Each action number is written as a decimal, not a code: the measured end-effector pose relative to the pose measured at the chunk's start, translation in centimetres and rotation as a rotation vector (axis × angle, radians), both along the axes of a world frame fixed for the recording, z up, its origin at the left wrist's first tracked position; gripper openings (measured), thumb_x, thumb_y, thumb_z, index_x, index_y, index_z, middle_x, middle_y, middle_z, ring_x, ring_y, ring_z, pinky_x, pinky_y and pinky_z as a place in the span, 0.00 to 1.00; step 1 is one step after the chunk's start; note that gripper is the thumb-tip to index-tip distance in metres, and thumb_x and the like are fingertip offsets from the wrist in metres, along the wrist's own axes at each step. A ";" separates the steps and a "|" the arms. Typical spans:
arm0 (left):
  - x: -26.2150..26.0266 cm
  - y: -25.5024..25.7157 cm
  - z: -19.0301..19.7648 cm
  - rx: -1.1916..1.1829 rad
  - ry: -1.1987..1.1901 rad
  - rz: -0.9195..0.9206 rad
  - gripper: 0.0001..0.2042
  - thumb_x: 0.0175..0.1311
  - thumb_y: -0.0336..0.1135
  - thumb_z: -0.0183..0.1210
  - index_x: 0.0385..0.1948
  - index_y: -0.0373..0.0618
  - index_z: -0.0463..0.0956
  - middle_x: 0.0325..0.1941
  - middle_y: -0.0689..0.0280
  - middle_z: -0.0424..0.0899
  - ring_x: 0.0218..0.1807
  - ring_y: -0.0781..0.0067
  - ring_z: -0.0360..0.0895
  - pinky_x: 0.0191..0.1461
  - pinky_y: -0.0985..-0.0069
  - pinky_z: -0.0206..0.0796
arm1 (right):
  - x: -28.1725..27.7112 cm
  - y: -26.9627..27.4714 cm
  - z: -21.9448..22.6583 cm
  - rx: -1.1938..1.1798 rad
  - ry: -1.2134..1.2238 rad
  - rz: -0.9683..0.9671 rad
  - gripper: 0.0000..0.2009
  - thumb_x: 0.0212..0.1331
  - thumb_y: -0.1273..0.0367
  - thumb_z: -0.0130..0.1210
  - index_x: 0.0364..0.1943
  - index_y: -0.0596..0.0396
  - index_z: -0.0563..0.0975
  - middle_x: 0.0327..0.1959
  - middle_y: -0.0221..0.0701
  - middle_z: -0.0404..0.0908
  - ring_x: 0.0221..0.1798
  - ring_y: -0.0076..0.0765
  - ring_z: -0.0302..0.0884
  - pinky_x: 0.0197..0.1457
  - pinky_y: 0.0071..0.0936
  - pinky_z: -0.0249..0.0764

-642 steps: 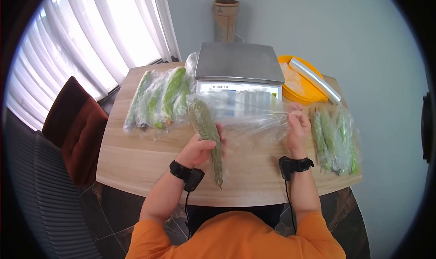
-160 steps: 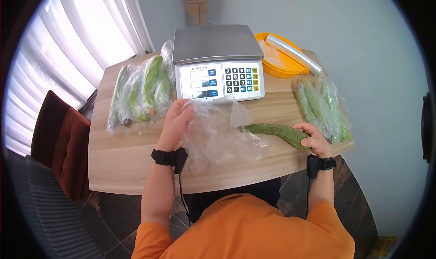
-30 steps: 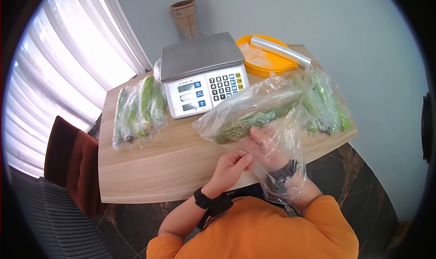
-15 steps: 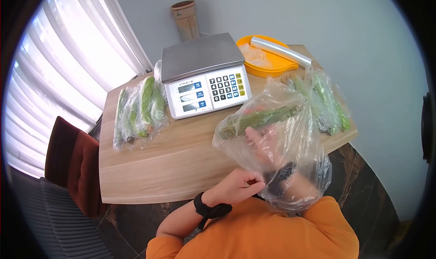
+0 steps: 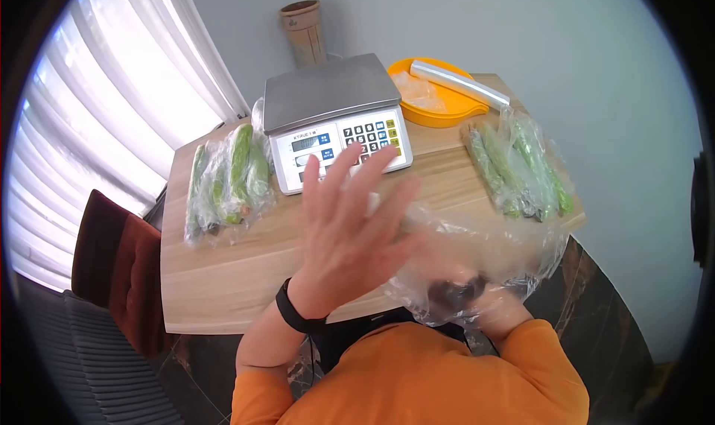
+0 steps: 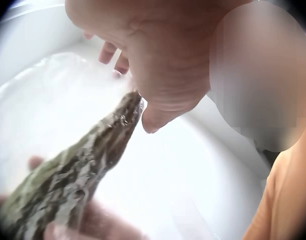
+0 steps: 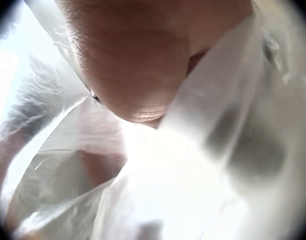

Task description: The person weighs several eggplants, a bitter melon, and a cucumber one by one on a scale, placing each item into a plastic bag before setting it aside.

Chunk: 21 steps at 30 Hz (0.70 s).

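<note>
A long, ridged green loofah gourd [image 6: 73, 175] shows in the left wrist view, its narrow end up by my left thumb. Fingers of my right hand [image 6: 103, 220] curl round its lower part there. In the head view that hand reaches into a clear plastic bag [image 5: 488, 239], whose film also covers the wrist strap; the gourd is hidden behind my left hand. My left hand [image 5: 354, 227], blurred, is raised between the scale and the bag with its fingers spread and nothing in them. Loose film [image 7: 213, 105] hangs around the right hand in the right wrist view.
A price scale [image 5: 331, 97] stands at the back of the wooden table [image 5: 231, 291]. Bagged green gourds lie left [image 5: 238, 175] and right [image 5: 514, 164]. Behind on the right, an orange basin [image 5: 439, 113] carries a plastic roll [image 5: 458, 82]. A chair [image 5: 112, 268] stands at the left.
My left hand has let go of the bag's edge and risen up and left, fingers spreading. The bag has sunk lower around the right forearm, and the right hand with the gourd has come down.
</note>
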State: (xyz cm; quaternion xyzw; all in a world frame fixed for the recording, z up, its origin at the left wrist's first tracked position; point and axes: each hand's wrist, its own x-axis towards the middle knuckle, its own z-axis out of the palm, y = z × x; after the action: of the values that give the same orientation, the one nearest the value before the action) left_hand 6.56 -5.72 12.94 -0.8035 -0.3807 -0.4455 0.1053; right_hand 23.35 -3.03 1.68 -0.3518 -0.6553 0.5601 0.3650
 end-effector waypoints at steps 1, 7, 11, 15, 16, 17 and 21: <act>0.5 0.1 0.3 0.031 0.077 -0.010 0.11 0.48 0.33 0.61 0.34 0.48 0.74 0.43 0.67 0.74 0.53 0.64 0.70 0.70 0.45 0.41 | -0.1 0.0 0.1 -0.006 0.028 0.003 0.30 0.61 0.72 0.54 0.67 0.57 0.55 0.57 0.37 0.72 0.61 0.36 0.69 0.65 0.34 0.65; 3.0 -0.2 0.3 0.059 0.152 -0.184 0.03 0.49 0.29 0.54 0.19 0.51 0.70 0.25 0.73 0.69 0.40 0.73 0.74 0.73 0.41 0.31 | -0.8 -0.3 0.0 -0.034 0.156 -0.060 0.29 0.62 0.71 0.54 0.66 0.57 0.57 0.57 0.38 0.72 0.61 0.37 0.69 0.65 0.34 0.65; 4.8 -2.4 1.0 -0.065 0.325 -0.457 0.05 0.53 0.27 0.53 0.22 0.54 0.71 0.26 0.73 0.71 0.40 0.75 0.75 0.74 0.44 0.28 | -1.0 0.0 -0.3 -0.024 0.182 -0.095 0.28 0.62 0.71 0.54 0.66 0.57 0.58 0.57 0.38 0.73 0.60 0.38 0.70 0.65 0.34 0.65; 4.8 -2.9 -0.1 -0.065 0.092 -0.529 0.04 0.52 0.26 0.55 0.26 0.50 0.75 0.36 0.69 0.77 0.48 0.69 0.75 0.72 0.46 0.39 | -1.3 -0.1 -0.5 0.006 0.197 -0.117 0.27 0.62 0.70 0.54 0.65 0.58 0.60 0.57 0.38 0.73 0.60 0.38 0.70 0.64 0.34 0.66; 4.5 -2.7 -0.8 -0.064 -0.074 -0.514 0.04 0.51 0.26 0.56 0.27 0.48 0.75 0.38 0.67 0.78 0.50 0.67 0.75 0.71 0.47 0.42 | -1.2 -0.3 -0.6 0.017 0.200 -0.119 0.27 0.62 0.70 0.54 0.65 0.58 0.60 0.57 0.39 0.73 0.60 0.38 0.70 0.64 0.34 0.66; 3.5 -2.3 -1.1 -0.064 -0.127 -0.441 0.06 0.50 0.25 0.57 0.30 0.47 0.76 0.42 0.64 0.78 0.51 0.64 0.74 0.70 0.49 0.46 | -1.4 -0.2 -0.5 0.025 0.201 -0.119 0.27 0.62 0.70 0.54 0.65 0.58 0.60 0.56 0.39 0.73 0.60 0.38 0.70 0.64 0.34 0.66; -0.7 1.6 -4.9 -0.184 -0.364 -0.181 0.18 0.52 0.22 0.60 0.46 0.41 0.72 0.54 0.54 0.74 0.55 0.60 0.73 0.64 0.63 0.59 | -1.2 0.1 -0.5 0.049 0.220 -0.133 0.26 0.63 0.69 0.54 0.65 0.58 0.61 0.56 0.39 0.73 0.59 0.39 0.71 0.64 0.34 0.66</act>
State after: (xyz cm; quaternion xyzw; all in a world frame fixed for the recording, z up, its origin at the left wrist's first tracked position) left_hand 5.81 -4.11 8.02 -0.7470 -0.3589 -0.5540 -0.0791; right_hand 22.17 -2.89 1.19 -0.3220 -0.6001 0.5534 0.4795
